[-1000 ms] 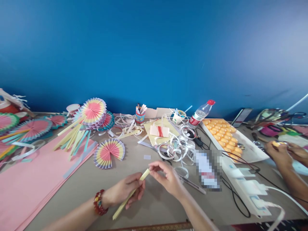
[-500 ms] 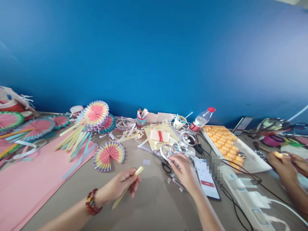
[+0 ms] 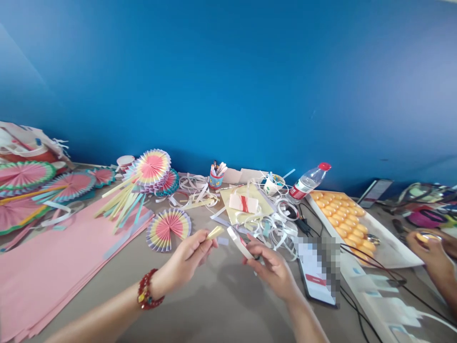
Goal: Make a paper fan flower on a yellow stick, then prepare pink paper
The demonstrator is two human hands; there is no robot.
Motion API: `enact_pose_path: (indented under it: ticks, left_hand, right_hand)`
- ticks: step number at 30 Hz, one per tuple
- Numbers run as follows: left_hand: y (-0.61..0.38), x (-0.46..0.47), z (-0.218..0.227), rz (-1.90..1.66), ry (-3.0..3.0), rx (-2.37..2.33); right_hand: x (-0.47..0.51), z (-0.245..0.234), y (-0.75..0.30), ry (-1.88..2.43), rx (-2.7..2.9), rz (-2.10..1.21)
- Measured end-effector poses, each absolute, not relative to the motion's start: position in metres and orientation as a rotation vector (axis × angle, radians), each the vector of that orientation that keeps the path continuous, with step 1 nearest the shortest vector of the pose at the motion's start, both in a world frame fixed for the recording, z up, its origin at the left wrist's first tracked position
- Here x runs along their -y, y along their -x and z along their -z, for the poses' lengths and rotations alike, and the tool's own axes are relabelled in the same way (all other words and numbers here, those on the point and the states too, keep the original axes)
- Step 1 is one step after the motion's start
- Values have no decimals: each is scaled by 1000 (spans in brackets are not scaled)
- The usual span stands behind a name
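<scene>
My left hand (image 3: 191, 255), with a red bead bracelet on the wrist, pinches a pale yellow paper strip (image 3: 215, 232) whose end sticks out past the fingers. Facing it, my right hand (image 3: 269, 267) grips a roll of white tape (image 3: 238, 242), held up on edge above the table. A small gap separates the roll from the strip. Behind my left hand lies a pleated paper fan (image 3: 169, 229) in pink, yellow and lilac, opened most of the way round. Loose white strips (image 3: 280, 231) lie tangled behind my right hand.
Pink paper sheets (image 3: 67, 257) and finished fans (image 3: 153, 167) cover the left side. A pen cup (image 3: 216, 178) and a bottle (image 3: 310, 182) stand near the blue wall. On the right are a phone (image 3: 316, 276), a power strip (image 3: 371, 295), cables, a tray of orange pieces (image 3: 396, 247) and another person's hands (image 3: 433, 252).
My right hand has picked the white tape roll up from the clutter and brought it left and nearer. My left hand has turned slightly, still holding the yellow strip. The view has shifted a little.
</scene>
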State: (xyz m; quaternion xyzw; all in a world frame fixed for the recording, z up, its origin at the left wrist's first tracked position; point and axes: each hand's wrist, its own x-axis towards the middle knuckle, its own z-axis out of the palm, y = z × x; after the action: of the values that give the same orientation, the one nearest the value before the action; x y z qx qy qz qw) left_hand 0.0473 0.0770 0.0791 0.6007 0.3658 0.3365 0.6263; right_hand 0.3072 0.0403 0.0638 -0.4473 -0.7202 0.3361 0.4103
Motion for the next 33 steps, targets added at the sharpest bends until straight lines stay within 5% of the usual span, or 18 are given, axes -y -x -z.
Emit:
enact_pose_path:
  ticks: [14,33]
  left_hand:
    - [-69,-67,-88,-838,-2033,-1004]
    - [-73,-62,-70,-1014,-1949,-1097]
  right_hand:
    - [-31,-84,-264,1221,1899,-334]
    - [-28,-76,-244,1302,1810,-314]
